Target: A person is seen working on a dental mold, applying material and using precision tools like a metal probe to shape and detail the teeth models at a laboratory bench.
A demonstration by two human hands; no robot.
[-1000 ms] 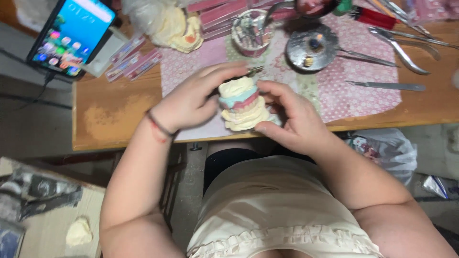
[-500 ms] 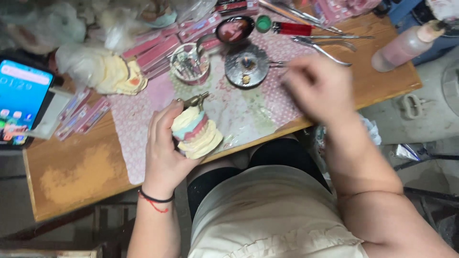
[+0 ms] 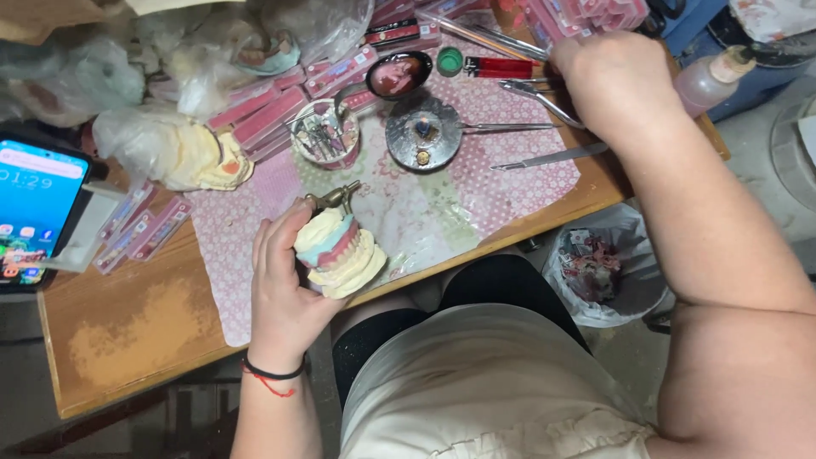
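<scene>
1. Your wooden table [image 3: 127, 340] carries everything, and the pink patterned cloth [image 3: 510, 183] spread over its middle gives you a soft patch to work on, likely so that small parts do not roll off.

2. The bagged plaster casts [image 3: 174, 153] are pushed to the far left corner, beside the phone [image 3: 38, 212] propped at the left edge with its screen lit, within your glance but out of the working patch.

3. Your left hand [image 3: 285, 293] is wrapped closed around the dental model [image 3: 340, 255], the cream plaster casts with pink wax and teeth between them. You hold it off the table, just over the near edge and above your lap, with its brass hinge [image 3: 333, 200] pointing away from you; that keeps the teeth side tilted up toward your eyes.

4. Your right hand [image 3: 616, 81] is stretched to the far right of the table, over the metal instruments [image 3: 544, 127] laid out there. It looks curled into a loose fist, but from behind I cannot tell whether it has anything in it.

5. The round metal dish [image 3: 423, 134] sits in the centre of the cloth, close to both hands.

6. The clear cup of small tools [image 3: 323, 136] stands just left of the dish, upright so the tips stay together.

7. The red lighter [image 3: 501, 66] lies at the far edge, beside a small green cap.
</scene>
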